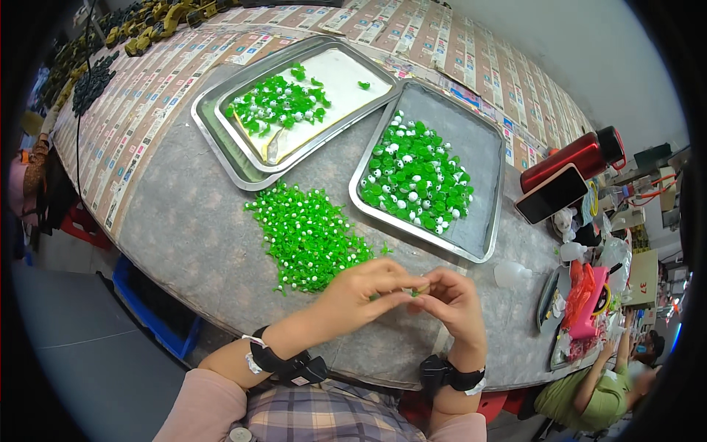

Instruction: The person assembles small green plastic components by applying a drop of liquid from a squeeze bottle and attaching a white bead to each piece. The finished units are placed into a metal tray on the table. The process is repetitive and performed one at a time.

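Note:
My left hand and my right hand meet over the near part of the table, fingertips pinched together. A small green piece shows between them; the fingers hide most of it, so its shape is unclear. Left of my hands lies a loose pile of small green plastic parts with white dots. Beyond my hands a metal tray holds a heap of green parts with white balls like toy eyes.
Two stacked metal trays at the far left hold more green and white parts. To the right are a red bottle, a leaning phone, a translucent plastic cup and a pink tool. A co-worker in a green shirt sits at the lower right.

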The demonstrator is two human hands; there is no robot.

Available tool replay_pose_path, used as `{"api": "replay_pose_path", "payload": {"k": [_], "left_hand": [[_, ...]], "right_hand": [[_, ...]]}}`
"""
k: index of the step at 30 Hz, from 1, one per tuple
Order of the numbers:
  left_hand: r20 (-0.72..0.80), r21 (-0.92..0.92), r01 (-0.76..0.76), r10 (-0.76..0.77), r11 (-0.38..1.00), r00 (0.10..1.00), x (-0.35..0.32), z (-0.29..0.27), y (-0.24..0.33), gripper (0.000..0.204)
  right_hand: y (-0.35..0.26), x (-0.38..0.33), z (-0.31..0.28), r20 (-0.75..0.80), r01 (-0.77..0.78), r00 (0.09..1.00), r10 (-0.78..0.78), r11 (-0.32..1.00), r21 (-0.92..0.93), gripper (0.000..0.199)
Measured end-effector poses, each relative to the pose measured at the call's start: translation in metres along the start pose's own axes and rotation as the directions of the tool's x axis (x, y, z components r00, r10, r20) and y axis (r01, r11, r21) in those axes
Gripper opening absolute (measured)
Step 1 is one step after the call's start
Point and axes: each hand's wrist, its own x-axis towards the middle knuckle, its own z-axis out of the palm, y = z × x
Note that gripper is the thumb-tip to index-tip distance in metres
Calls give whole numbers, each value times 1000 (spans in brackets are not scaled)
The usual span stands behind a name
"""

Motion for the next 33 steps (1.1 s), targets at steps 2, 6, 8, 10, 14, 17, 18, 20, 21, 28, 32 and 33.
{"api": "replay_pose_path", "payload": {"k": [2,6,8,10,14,17,18,20,21,28,32,33], "left_hand": [[46,-31,-16,17,999,999,-1,1,2,20],[85,-67,-43,48,997,995,-2,1,0,16],[98,-86,-17,26,996,995,0,1,-1,14],[51,-197,86,-78,976,996,-1,0,-2,12],[11,-547,263,-308,794,951,-2,-4,-5,12],[6,-701,251,-347,667,938,0,-3,-5,14],[18,-711,261,-354,654,935,0,-2,-6,14],[37,-724,278,-367,632,929,0,0,-5,14],[60,-715,297,-367,633,928,0,1,-5,14],[140,-749,393,-451,534,881,1,-1,-8,16],[156,-794,378,-443,475,883,-2,-3,-15,15],[159,-805,377,-446,457,881,-2,-3,-15,15]], "right_hand": [[-4,-2,0,43,-51,998,43,978,203,19],[1,-1,-4,167,-117,984,58,923,367,27],[-3,-3,-5,178,-146,980,88,926,347,27],[-21,-11,-3,-200,130,973,-114,989,69,18],[-39,-47,-48,-722,379,151,-675,714,-588,10],[-24,-62,-87,-684,246,238,-689,725,-644,24],[-19,-59,-93,-692,160,257,-675,736,-658,31],[7,-60,-111,-698,51,526,-485,838,-544,49],[20,-58,-119,-692,9,594,-411,863,-505,49],[8,-39,-98,-696,269,603,-391,920,-284,44],[-34,-39,-39,-596,395,574,-562,827,-400,44],[-38,-41,-30,-595,386,571,-565,825,-413,54]]}}
